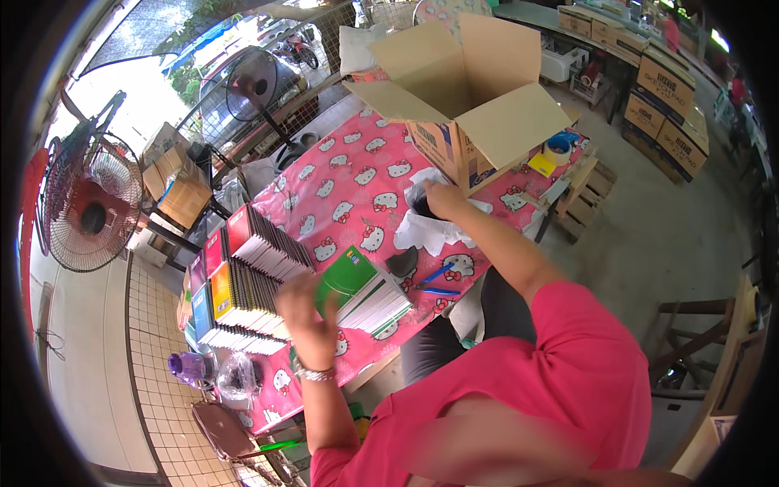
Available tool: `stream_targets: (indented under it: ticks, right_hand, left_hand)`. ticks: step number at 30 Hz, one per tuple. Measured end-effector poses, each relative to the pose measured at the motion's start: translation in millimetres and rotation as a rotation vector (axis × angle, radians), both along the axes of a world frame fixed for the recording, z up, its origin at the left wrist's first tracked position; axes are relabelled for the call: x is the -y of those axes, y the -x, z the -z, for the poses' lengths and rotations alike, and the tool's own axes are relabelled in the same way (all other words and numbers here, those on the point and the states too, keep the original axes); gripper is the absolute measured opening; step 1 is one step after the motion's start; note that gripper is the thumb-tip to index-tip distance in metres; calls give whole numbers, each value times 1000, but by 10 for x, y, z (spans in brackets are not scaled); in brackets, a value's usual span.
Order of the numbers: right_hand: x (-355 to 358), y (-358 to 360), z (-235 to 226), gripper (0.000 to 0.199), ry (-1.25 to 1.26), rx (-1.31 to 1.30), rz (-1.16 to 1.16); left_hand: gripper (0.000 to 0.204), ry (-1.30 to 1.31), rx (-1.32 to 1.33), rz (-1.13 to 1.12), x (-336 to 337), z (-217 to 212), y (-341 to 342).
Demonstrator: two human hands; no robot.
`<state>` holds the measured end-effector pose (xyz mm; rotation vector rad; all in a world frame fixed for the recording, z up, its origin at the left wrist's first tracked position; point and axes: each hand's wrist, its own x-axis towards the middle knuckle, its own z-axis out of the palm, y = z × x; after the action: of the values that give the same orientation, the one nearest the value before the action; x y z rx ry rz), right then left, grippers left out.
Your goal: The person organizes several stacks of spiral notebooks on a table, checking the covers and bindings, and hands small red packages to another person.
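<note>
My left hand is raised beside a stack of green-covered notebooks, slightly blurred, its thumb apart from the fingers and nothing visible in it. At the table's right part, my right hand closes over a dark item lying on crumpled white cloth or paper; its kind cannot be made out. Left of the green stack stand several piles of spiral notebooks with red, yellow and blue covers. Blue-handled pliers and a dark grey piece lie close to the green notebooks.
A large open cardboard box stands at the table's far end, with tape rolls beside it. The pink tablecloth covers the table. Fans stand at left, a purple container at the near left. Stacked cartons are at far right.
</note>
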<state>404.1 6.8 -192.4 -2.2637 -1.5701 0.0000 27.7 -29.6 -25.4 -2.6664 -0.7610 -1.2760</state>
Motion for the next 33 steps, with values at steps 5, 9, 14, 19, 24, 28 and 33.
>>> stream_targets:
  ticks: [5,9,14,19,24,28,33]
  right_hand:
    - [171,-293,-338,28,-188,-206,-204]
    - [498,-10,-611,26,-412,-402,-259]
    - [747,381,-797,20,-552,-498,-371]
    - [749,783,-943,25,-731,-468,-586]
    - [825,1014,-1113,28,-609,-576,-640]
    - [864,1056,-1154,29,-665,-519,-666]
    - [860,1242,-1373,26,-618,-516,-675]
  left_hand:
    - [31,13,-357,73,164,129,-513]
    - [32,-6,-389,19,144,372,-427]
    - [28,63,-352,19,132,384,-420]
    - [26,170,-334,141,111,218,-363]
    - [32,191,-396,119,88,296,-301]
    - [32,218,-421,214,51,159,-282]
    - [30,210,-311,47,-129,-15,-297]
